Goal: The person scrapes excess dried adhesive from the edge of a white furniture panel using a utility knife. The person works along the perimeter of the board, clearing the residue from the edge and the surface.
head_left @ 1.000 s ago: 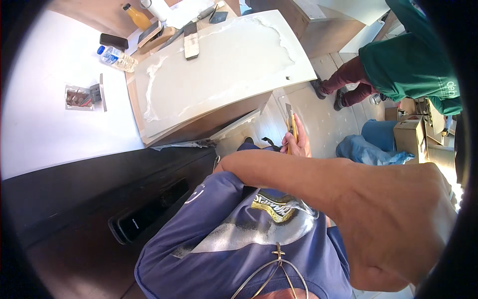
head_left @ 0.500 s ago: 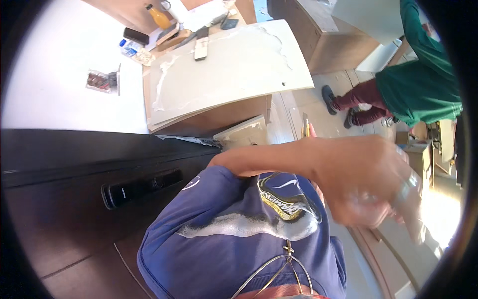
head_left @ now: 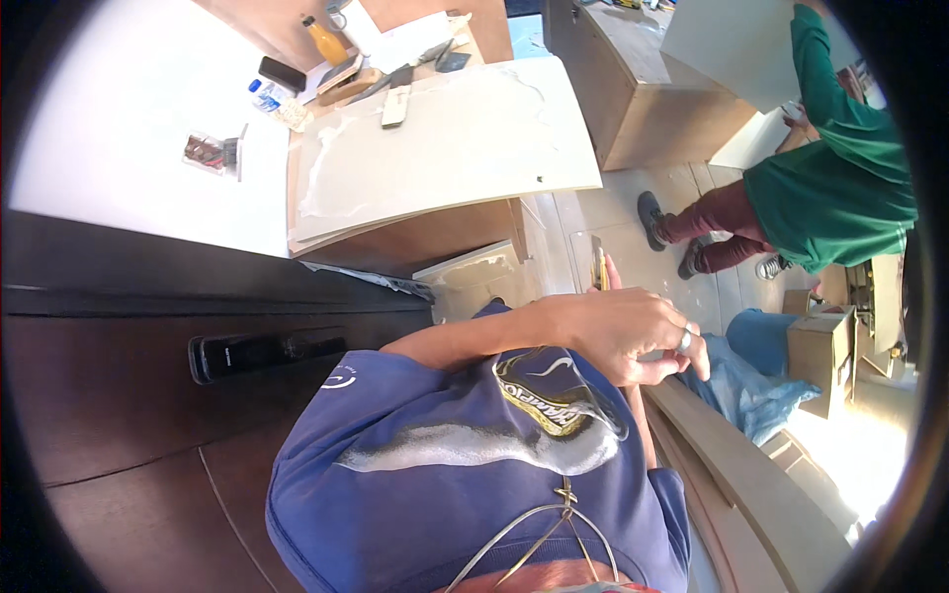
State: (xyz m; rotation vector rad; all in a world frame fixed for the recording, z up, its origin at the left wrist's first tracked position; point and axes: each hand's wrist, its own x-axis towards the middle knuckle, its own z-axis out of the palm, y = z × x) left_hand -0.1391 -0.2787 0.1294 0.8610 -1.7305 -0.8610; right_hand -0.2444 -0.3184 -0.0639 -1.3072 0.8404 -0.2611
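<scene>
My left hand (head_left: 638, 338) reaches across in front of my blue shirt, with a ring on one finger. Its fingers are loosely bent and apart, and nothing shows in them. Behind it, mostly covered, my right hand (head_left: 612, 275) grips a slim tool with a yellow and black handle (head_left: 598, 267). A thin flat part seems to stand out at the tool's far end, too faint to name. Ahead, a pale board (head_left: 445, 148) with white smears along its edges lies on a wooden cabinet. A wide putty knife (head_left: 397, 97) rests on the board's far edge.
Bottles (head_left: 323, 42), a phone-like dark object (head_left: 283, 75) and tools crowd the surface behind the board. A dark door with a black handle (head_left: 267, 354) stands at left. At right, a person in green (head_left: 830, 198) holds a panel, near a blue plastic bag (head_left: 756, 390) and cardboard box (head_left: 822, 356).
My left hand has drawn back leftward from the far right, where it was blurred, uncovering the blue bag. The right hand still grips the tool. The view has shifted slightly.
</scene>
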